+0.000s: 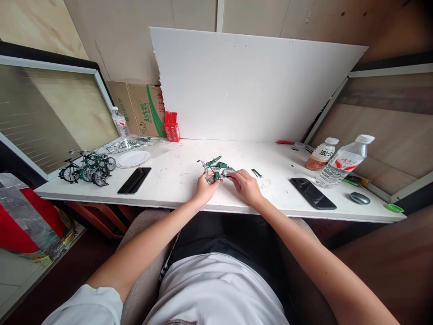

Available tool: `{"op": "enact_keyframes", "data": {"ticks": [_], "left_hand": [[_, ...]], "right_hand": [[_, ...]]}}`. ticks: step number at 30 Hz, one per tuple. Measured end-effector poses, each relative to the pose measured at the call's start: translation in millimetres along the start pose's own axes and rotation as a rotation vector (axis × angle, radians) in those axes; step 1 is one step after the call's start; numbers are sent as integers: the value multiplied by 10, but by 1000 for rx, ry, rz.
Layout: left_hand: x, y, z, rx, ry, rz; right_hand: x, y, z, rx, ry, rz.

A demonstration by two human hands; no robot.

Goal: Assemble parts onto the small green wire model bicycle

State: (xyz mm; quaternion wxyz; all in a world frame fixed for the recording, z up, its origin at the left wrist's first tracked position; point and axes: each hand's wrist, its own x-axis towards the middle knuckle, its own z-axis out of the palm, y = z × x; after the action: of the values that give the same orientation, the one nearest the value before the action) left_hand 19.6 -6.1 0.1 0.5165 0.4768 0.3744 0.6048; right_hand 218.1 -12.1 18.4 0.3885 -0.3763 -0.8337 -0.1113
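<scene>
A small green model bicycle (pixel 221 165) is held low over the white table, near its front edge. My left hand (pixel 205 188) is closed around its lower left part, by one wheel. From the right, my right hand (pixel 246 184) pinches at the bicycle's right wheel; whether a small piece sits between those fingertips is too small to tell. A loose green part (pixel 256 173) lies on the table just right of my right hand.
Several assembled model bicycles (pixel 88 168) stand at the left, beside white plates (pixel 133 158) and a phone (pixel 134 180). Right are another phone (pixel 313 193), two bottles (pixel 345 161) and a mouse (pixel 360 198). A white board (pixel 250 85) leans behind the table (pixel 169 194).
</scene>
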Motion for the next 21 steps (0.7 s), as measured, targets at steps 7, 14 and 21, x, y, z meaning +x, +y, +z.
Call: {"op": "enact_keyframes", "data": {"ticks": [7,14,21], "left_hand": [[6,2,-8,44,-6,5],[38,-89,-36,148,-33,107],[48,-109,-60,193,-11,109]], "right_hand": [[-22,23,17,-6,-16,-20],[-68,79,60,-105,-63,-115],[-64,59,29,-131,-99,-152]]}}
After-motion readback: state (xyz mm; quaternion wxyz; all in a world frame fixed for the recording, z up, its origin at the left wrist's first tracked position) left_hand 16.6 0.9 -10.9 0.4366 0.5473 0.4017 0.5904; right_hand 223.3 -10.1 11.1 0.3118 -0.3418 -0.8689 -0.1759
